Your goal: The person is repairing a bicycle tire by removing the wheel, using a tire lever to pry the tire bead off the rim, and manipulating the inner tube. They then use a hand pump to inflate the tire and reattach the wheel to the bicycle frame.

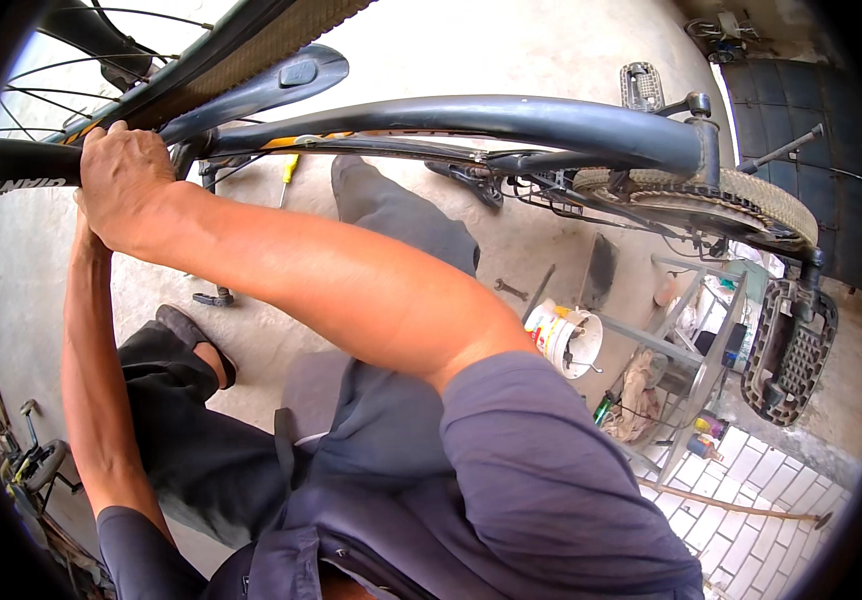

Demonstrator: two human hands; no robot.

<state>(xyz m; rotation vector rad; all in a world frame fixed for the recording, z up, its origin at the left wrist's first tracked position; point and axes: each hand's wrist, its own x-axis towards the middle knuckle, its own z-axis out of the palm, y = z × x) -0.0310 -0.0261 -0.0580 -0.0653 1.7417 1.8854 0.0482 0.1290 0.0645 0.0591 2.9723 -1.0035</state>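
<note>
Here, a white bucket [569,338] with a red-and-yellow label sits on the floor [251,330] right of your knee. Your right hand [123,175] curls closed over the bicycle frame [471,118] beside the tyre [21,165]; your left hand is hidden behind it, grip unclear.

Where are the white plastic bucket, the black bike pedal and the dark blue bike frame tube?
White plastic bucket [563,338]: head view, its side wall.
Black bike pedal [789,350]: head view, its studded face.
Dark blue bike frame tube [471,117]: head view, mid-tube.
</note>
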